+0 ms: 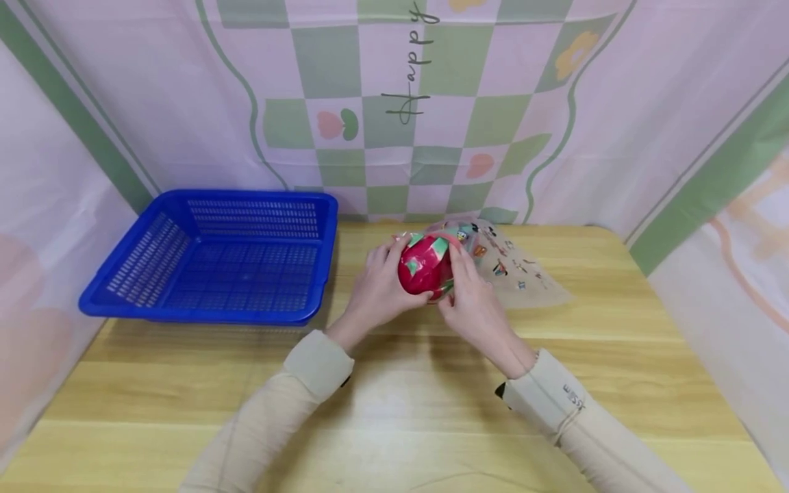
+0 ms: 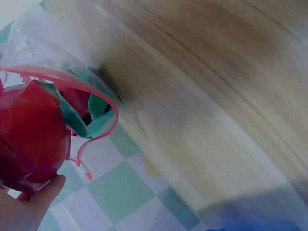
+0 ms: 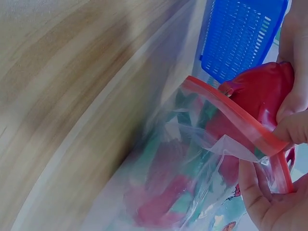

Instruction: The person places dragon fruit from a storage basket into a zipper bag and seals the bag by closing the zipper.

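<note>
A glossy red dragon fruit (image 1: 420,270) with green leaf tips is held above the table in the head view. My left hand (image 1: 381,286) grips it from the left side, its thumb (image 2: 47,193) along the fruit's underside in the left wrist view. The fruit sits at the mouth of a clear zip bag (image 3: 159,178), which has a red strip (image 3: 231,110) and small printed figures. My right hand (image 1: 476,298) pinches the red-edged mouth between thumb and fingers. Red and green shapes show through the clear plastic.
A blue plastic basket (image 1: 246,316) with slotted sides stands to the left on the wooden table (image 1: 394,424). Behind the table hangs a checkered cloth (image 1: 388,75) with printed lettering, and printed cloth covers both sides.
</note>
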`<state>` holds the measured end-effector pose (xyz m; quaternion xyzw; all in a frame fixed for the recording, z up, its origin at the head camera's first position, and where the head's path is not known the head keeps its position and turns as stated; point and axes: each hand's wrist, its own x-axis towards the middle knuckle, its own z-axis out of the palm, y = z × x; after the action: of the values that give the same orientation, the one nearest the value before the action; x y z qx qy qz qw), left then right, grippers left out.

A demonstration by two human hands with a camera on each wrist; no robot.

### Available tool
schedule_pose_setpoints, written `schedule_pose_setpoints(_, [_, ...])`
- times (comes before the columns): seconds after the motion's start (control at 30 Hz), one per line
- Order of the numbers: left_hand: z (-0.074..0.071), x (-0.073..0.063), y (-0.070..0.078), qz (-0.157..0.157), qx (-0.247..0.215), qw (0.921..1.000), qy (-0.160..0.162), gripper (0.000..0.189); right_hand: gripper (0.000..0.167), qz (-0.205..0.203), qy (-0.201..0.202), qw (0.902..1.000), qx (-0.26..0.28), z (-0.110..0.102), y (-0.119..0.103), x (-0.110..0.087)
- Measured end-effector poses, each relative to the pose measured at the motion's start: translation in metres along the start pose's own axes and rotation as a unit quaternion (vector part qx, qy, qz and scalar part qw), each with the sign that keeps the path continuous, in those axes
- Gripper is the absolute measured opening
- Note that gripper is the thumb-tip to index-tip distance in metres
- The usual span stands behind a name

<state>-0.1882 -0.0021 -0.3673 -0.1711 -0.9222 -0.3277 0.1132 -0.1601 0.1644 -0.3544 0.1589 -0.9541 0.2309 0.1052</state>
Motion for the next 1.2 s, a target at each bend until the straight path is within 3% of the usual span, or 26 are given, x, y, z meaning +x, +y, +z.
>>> schedule_pose_setpoints(0.1, [0.004,-0.001,-0.002,0.011,-0.014,0.9998,0.011,0.096,0.082,0.004,-0.005,0.9999,0.01,-0.001,0.0,0.0])
schedule_pose_setpoints(0.3, [0.007,0.001,-0.007,0.002,-0.061,0.998,0.018,0.095,0.086,0.007,-0.013,0.9994,0.03,-0.004,0.001,0.002])
schedule_pose_setpoints(0.57, [0.007,0.008,-0.012,-0.018,-0.136,0.9905,-0.012,0.094,0.084,0.002,-0.009,0.9994,0.032,-0.005,0.002,0.003])
schedule_pose_setpoints(0.73, [0.007,0.008,-0.014,0.008,-0.117,0.993,-0.009,0.094,0.086,0.015,-0.004,0.9991,0.041,-0.005,0.003,0.002])
schedule_pose_setpoints(0.93, [0.011,0.004,-0.015,0.013,-0.091,0.9957,-0.011,0.093,0.086,0.023,0.011,0.9982,0.054,-0.004,0.004,0.0])
schedule_pose_setpoints(1.2, [0.016,0.0,-0.015,0.043,-0.054,0.9974,0.021,0.092,0.08,0.01,0.036,0.9992,0.015,-0.004,0.007,-0.001])
